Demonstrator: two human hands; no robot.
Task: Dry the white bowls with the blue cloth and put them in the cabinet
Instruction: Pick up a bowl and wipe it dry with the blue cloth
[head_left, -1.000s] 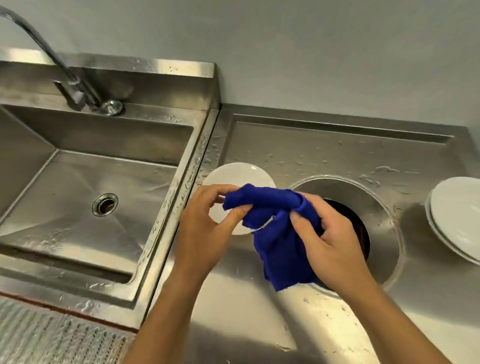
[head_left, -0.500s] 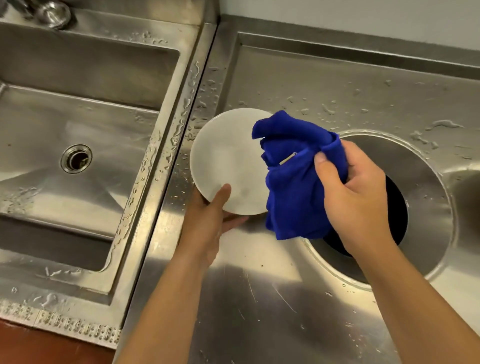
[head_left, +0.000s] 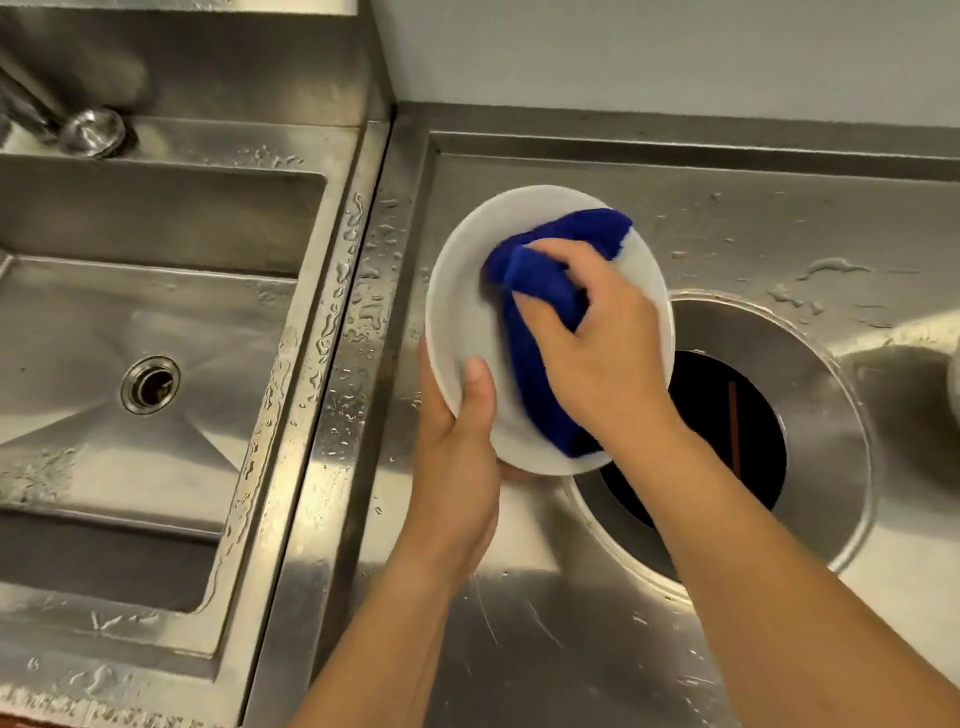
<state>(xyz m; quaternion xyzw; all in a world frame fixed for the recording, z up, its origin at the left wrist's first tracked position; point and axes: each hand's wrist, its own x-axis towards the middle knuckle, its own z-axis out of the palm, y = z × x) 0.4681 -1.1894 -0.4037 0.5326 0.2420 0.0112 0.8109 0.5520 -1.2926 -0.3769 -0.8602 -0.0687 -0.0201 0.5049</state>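
The shallow, round white ceramic bowl (head_left: 467, 322) is held up off the wet stainless-steel counter (head_left: 545, 623), tilted so its open face looks toward the camera, just to the left of the round dark waste opening (head_left: 727, 431) sunk in that counter; its right rim overlaps the opening's steel collar in this view. The left hand (head_left: 457, 467) grips the bowl at the lower-left rim, thumb pressed on the inner face and the other fingers hidden behind, so the bowl extends up and to the right from that hold. The right hand (head_left: 597, 343) is closed around the bunched deep-blue terry cloth (head_left: 540, 291) and presses it onto the inside of the bowl, the cloth running from the upper right of the face down toward the lower rim beside the opening. The step in hand looks like wiping the inner face. The bare white strip lies on the side of the bowl away from the opening, between the cloth and the left thumb, so the right hand probably needs to sweep leftward while the left hand keeps the bowl steady. No cabinet shows here.
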